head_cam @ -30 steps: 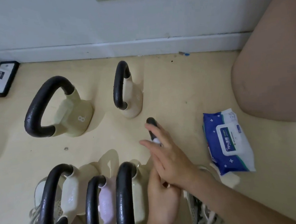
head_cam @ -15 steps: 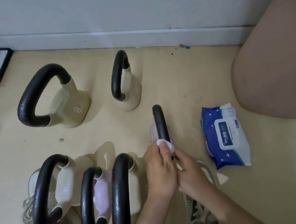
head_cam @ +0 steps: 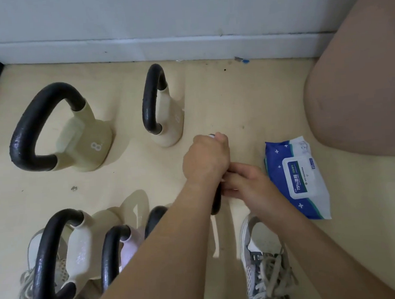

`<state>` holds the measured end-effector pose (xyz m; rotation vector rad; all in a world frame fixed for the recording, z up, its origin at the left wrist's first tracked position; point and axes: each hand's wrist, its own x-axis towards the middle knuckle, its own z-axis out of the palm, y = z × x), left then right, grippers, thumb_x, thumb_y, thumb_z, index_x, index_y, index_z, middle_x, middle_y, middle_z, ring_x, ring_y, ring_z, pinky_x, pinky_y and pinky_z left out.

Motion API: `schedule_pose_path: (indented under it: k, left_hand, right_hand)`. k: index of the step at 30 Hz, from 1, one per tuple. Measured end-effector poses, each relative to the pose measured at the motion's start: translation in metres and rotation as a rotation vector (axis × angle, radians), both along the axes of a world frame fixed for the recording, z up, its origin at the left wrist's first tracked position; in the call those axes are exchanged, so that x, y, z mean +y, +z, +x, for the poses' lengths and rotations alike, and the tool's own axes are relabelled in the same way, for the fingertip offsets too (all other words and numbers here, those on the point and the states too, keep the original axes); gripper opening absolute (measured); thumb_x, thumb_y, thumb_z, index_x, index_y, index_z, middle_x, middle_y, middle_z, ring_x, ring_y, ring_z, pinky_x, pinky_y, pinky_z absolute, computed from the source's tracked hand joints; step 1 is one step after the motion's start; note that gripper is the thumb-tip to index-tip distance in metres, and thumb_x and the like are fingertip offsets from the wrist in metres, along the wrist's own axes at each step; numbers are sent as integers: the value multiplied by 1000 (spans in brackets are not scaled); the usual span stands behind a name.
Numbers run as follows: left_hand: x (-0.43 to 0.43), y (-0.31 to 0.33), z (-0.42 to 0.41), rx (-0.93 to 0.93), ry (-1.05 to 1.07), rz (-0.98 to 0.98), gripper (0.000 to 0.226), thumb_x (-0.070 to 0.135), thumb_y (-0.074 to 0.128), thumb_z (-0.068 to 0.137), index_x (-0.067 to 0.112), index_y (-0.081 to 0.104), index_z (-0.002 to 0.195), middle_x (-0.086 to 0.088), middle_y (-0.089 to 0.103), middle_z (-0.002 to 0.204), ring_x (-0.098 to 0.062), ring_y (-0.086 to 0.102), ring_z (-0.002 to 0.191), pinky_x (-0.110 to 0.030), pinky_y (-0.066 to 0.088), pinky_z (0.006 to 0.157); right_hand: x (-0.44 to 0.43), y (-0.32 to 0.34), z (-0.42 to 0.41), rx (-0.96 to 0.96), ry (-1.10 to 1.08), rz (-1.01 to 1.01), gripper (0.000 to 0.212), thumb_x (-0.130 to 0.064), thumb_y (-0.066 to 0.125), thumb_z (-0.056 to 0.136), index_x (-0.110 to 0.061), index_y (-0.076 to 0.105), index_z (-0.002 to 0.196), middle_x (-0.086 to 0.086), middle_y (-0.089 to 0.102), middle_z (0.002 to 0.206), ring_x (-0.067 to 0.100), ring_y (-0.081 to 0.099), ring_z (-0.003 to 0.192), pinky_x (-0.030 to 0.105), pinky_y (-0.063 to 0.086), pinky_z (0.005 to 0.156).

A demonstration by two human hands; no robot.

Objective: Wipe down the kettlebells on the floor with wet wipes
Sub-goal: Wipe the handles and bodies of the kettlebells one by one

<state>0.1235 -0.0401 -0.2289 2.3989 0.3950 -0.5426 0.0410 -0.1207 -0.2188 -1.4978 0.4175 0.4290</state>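
Several kettlebells with black handles stand on the beige floor. My left hand (head_cam: 206, 158) grips the top of the black handle (head_cam: 216, 202) of the small kettlebell in the middle, with a white wet wipe (head_cam: 212, 136) showing at my fingertips. My right hand (head_cam: 243, 183) holds the same handle lower down, from the right side. That kettlebell's body is hidden under my hands and arm. A big cream kettlebell marked 8 (head_cam: 83, 144) and a smaller cream one (head_cam: 169, 121) stand behind. The blue and white wipes pack (head_cam: 295, 178) lies to the right.
In the near row stand a cream kettlebell (head_cam: 80, 249), a pale pink one (head_cam: 130, 246) and a third black handle (head_cam: 155, 217). My shoes (head_cam: 264, 274) are at the bottom. A large beige rounded shape (head_cam: 362, 93) fills the right; a white baseboard (head_cam: 162, 47) runs behind.
My left hand has slid with the wipe from the middle of the handle up over its top. My right hand has shifted onto the handle's lower part. The view has tilted slightly.
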Motion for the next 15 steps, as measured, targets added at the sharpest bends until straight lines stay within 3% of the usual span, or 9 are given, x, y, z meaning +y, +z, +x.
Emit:
schedule_pose_path:
  k: [3, 5, 10, 12, 15]
  left_hand:
    - [9, 7, -40, -123, -57, 69, 41, 49, 33, 97, 12, 48, 100, 0, 54, 81, -27, 57, 81, -32, 36, 66]
    - [12, 9, -77, -210, -65, -15, 35, 52, 34, 97, 18, 42, 102, 4, 58, 84, -22, 58, 77, -34, 40, 62]
    - [5, -17, -137, -381, 64, -233, 42, 62, 28, 93, 26, 47, 103, 9, 56, 82, -11, 56, 72, -39, 50, 63]
    - [2, -26, -149, -451, 74, -193, 51, 64, 23, 93, 22, 51, 99, 7, 52, 82, -17, 53, 76, -42, 48, 67]
    - [0, -32, -161, -435, 145, -299, 43, 66, 21, 93, 32, 48, 95, 6, 51, 85, -17, 53, 83, -41, 48, 73]
  right_hand:
    - [-10, 1, 8, 97, -192, 77, 21, -9, 47, 97, -14, 64, 108, 9, 72, 98, 18, 70, 82, 33, 58, 75]
    - [-12, 2, 14, 139, -169, 137, 21, -17, 48, 98, -13, 63, 113, 11, 72, 101, 20, 70, 87, 32, 55, 72]
    - [-5, 3, 7, 150, -40, 182, 23, -23, 53, 97, -8, 70, 94, 13, 75, 95, 25, 70, 94, 36, 53, 89]
    - [-3, 0, 2, 176, -52, 253, 23, -25, 56, 95, -7, 68, 94, 13, 75, 92, 20, 70, 88, 30, 52, 84]
    - [1, -4, 0, 176, -38, 244, 28, -35, 55, 94, -9, 66, 90, 6, 73, 88, 10, 66, 82, 22, 49, 76]
